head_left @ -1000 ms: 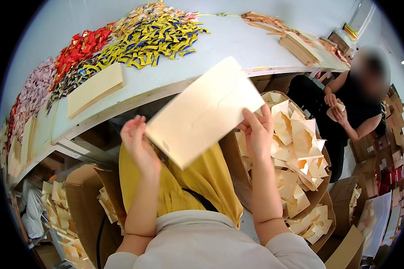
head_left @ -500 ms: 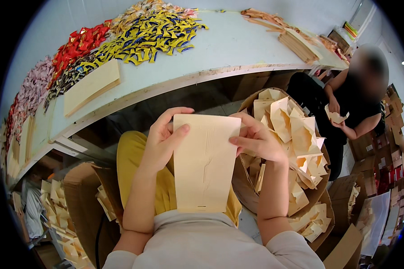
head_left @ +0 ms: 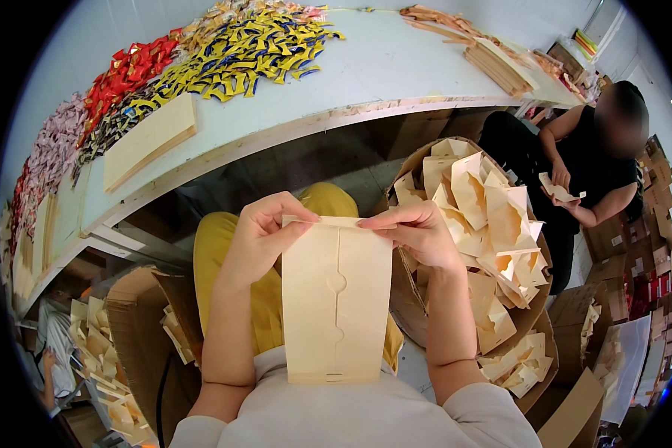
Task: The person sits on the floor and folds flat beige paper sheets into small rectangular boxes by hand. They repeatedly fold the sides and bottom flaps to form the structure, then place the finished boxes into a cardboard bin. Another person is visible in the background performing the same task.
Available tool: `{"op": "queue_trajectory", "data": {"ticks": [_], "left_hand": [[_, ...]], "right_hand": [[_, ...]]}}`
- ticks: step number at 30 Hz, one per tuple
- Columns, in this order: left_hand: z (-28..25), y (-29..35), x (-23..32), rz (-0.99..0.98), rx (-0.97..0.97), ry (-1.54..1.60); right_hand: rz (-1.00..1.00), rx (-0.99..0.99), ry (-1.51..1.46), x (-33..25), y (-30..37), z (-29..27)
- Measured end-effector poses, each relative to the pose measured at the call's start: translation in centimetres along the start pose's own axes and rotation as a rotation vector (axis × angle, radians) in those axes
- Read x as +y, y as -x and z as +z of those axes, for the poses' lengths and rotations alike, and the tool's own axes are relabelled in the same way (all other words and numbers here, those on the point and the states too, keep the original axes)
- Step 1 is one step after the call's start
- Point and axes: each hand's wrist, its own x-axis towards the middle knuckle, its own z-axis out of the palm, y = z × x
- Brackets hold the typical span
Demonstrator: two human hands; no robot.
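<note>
A flat cream paper packet [head_left: 310,299] hangs upright in front of my lap. A wavy cut line runs down its face, and a small staple-like mark shows near its lower edge. My left hand [head_left: 265,228] pinches the upper left of the packet between thumb and fingers. On the other side, my right hand [head_left: 422,233] pinches the upper right the same way. Between the two hands, the top edge is bent over into a narrow strip. The packet's lower end reaches my shirt.
A cardboard box [head_left: 414,313] of opened cream paper pieces stands at my right, another box [head_left: 131,313] at my left. The long table [head_left: 381,67] ahead bears yellow, red and pink wrapped packets and stacked cream sheets [head_left: 153,142]. A co-worker [head_left: 605,160] sits at right holding a piece.
The packet has dropped lower and now shows the face with the wavy cut. My hands have moved from its sides to its top edge, which is now folded.
</note>
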Motion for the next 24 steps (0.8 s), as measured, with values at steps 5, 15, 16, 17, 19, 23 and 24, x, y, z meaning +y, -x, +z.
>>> {"op": "queue_trajectory", "data": {"ticks": [5, 15, 16, 17, 19, 23, 24], "left_hand": [[0.4, 0.3, -0.2, -0.128, 0.058, 0.283], [2.3, 0.5, 1.8, -0.205, 0.231, -0.071], [2.5, 0.6, 2.0, -0.17, 0.232, -0.098], [2.7, 0.7, 2.0, -0.135, 0.233, -0.125], [3.1, 0.9, 2.2, -0.097, 0.246, -0.169], [3.9, 0.9, 2.1, -0.044, 0.316, -0.062], [4.0, 0.9, 1.9, -0.02, 0.338, 0.009]], "right_hand": [[-0.133, 0.008, 0.097, -0.4, 0.2, 1.0], [-0.06, 0.085, 0.095, -2.0, 0.2, 3.3], [-0.029, 0.12, 0.046, -2.1, 0.0, 3.7], [-0.016, 0.152, 0.033, -1.7, -0.4, 3.7], [-0.004, 0.156, 0.059, -1.1, -0.6, 3.5], [-0.022, 0.169, 0.154, -0.7, -0.5, 3.9], [-0.029, 0.203, 0.161, -0.7, -0.6, 4.1]]}}
